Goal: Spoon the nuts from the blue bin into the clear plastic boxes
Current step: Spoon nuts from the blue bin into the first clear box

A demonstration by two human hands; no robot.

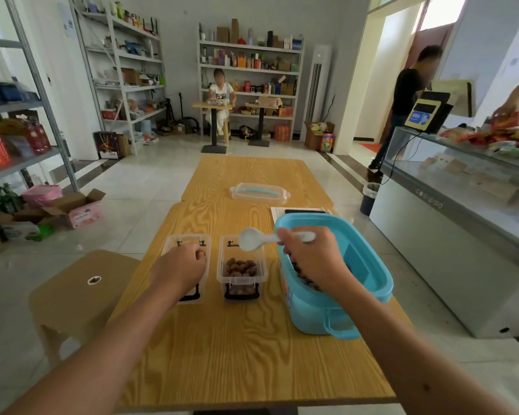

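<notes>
The blue bin (357, 295) stands open on the right of the wooden table, with dark nuts (304, 278) partly hidden behind my right hand. My right hand (312, 259) grips a white spoon (252, 239) by the handle; its empty bowl hangs over the far end of a clear plastic box (241, 269) that holds brown nuts. To its left a second clear box (186, 247) lies under my left hand (182, 265), whose fingers curl loosely over it; what it holds is hidden.
A clear lid with a blue handle (259, 193) lies farther back on the table (237, 354). Papers (300, 211) lie behind the bin. A brown stool (81, 292) stands at the left, a glass counter (462, 205) at the right. Shelves and people are farther off.
</notes>
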